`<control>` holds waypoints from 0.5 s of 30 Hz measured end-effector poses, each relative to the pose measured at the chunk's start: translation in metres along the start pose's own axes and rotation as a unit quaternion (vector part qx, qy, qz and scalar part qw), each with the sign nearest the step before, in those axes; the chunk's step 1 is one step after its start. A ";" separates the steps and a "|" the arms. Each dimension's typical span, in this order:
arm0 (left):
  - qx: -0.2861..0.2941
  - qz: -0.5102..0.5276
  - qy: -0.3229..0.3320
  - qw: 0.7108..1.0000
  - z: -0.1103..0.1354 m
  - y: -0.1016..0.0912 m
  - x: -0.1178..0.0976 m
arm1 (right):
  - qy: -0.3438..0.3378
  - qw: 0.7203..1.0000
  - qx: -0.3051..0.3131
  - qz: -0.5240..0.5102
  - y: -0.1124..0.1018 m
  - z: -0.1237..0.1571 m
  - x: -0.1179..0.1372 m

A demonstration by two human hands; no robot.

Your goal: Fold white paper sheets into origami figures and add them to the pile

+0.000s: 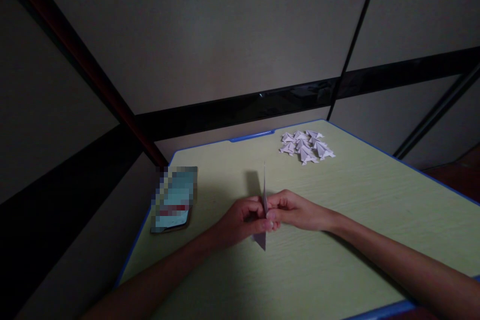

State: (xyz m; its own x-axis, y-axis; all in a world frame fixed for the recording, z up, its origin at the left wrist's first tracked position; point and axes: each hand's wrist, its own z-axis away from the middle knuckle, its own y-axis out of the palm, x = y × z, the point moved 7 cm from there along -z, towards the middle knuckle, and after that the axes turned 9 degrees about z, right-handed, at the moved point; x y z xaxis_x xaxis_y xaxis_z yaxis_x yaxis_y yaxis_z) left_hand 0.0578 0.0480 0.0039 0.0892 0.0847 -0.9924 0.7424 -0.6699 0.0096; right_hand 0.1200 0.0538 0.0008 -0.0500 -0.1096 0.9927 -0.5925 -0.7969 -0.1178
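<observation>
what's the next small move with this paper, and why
Probably run the pinch along the crease to sharpen it: left hand and right hand hold the folded paper upright, edge-on, over the table, flatter than the folded pieces beyond.

Dim and murky, lit weakly from the right; soft shadow left of the folded paper; stretched edges, dark corners.

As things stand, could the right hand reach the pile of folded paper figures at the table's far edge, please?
Probably yes: only bare table lies between the right hand and the pile. However, it and the left hand both pinch a folded paper sheet.
</observation>
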 end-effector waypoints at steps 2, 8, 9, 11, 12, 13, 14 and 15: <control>0.006 0.011 0.000 1.000 0.000 0.001 0.000 | 0.002 1.000 -0.003 0.003 -0.001 0.000 0.000; 0.010 0.057 0.012 0.998 -0.001 0.003 -0.004 | -0.006 1.000 -0.003 0.011 -0.001 0.000 0.001; 0.007 0.064 0.012 0.998 -0.001 0.003 -0.004 | -0.004 1.000 -0.003 0.010 -0.001 0.000 0.001; 0.003 0.065 0.009 0.998 -0.001 0.003 -0.003 | 0.000 1.000 -0.004 0.005 -0.001 0.000 0.001; 0.000 0.063 0.006 0.998 -0.001 0.003 -0.002 | 0.002 1.000 -0.004 0.002 -0.001 0.000 0.001; -0.002 0.060 0.003 0.998 -0.001 0.003 -0.002 | 0.004 1.000 -0.004 0.000 -0.001 0.000 0.000; -0.004 0.059 0.000 0.998 -0.002 0.002 -0.002 | 0.006 1.000 -0.004 -0.003 -0.001 0.000 0.000; -0.005 0.060 -0.001 0.998 -0.002 0.002 -0.002 | 0.007 1.000 -0.004 -0.004 -0.001 0.000 0.000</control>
State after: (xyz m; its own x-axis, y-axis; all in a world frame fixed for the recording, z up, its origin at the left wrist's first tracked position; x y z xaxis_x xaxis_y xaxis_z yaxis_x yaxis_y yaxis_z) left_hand 0.0604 0.0474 0.0064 0.1759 0.0027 -0.9844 0.7333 -0.6676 0.1292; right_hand 0.1202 0.0542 0.0012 -0.0560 -0.0944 0.9940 -0.5990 -0.7933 -0.1090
